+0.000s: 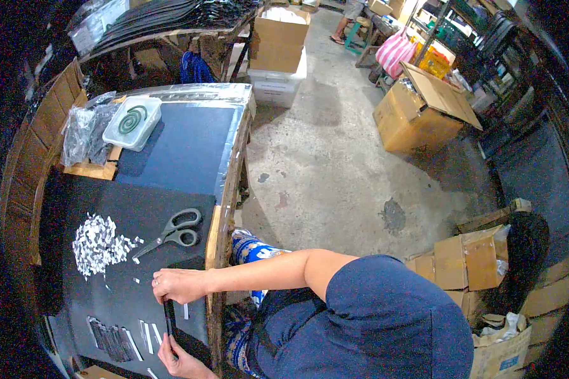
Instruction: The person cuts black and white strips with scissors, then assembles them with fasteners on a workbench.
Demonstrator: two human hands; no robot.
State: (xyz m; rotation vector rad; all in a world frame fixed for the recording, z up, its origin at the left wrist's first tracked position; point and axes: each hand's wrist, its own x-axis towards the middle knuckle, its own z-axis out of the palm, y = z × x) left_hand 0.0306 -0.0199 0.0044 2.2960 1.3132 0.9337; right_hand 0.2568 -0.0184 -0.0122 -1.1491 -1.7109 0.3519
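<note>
A narrow black strip [169, 318] runs between my two hands above the dark table mat. My right hand [182, 285] pinches its far end, fingers closed and bent down. At the near end, my left hand [182, 361] has thumb and fingertips closed on the strip. Close to my left hand lie several thin white strips [149, 336] and a row of black strips [110, 339]. Beyond my right hand rest grey-handled scissors [174, 235], blades partly apart. A heap of small white cut pieces [101, 246] sits beside them, with a few scattered loose.
A clear plastic tub [133, 123] with a green coil stands near crumpled plastic [85, 132] at the table's far end. The wooden table edge [215, 252] runs beside my legs. Cardboard boxes [417, 110] stand on the concrete floor [335, 177]; a person's leg [342, 28] shows far off.
</note>
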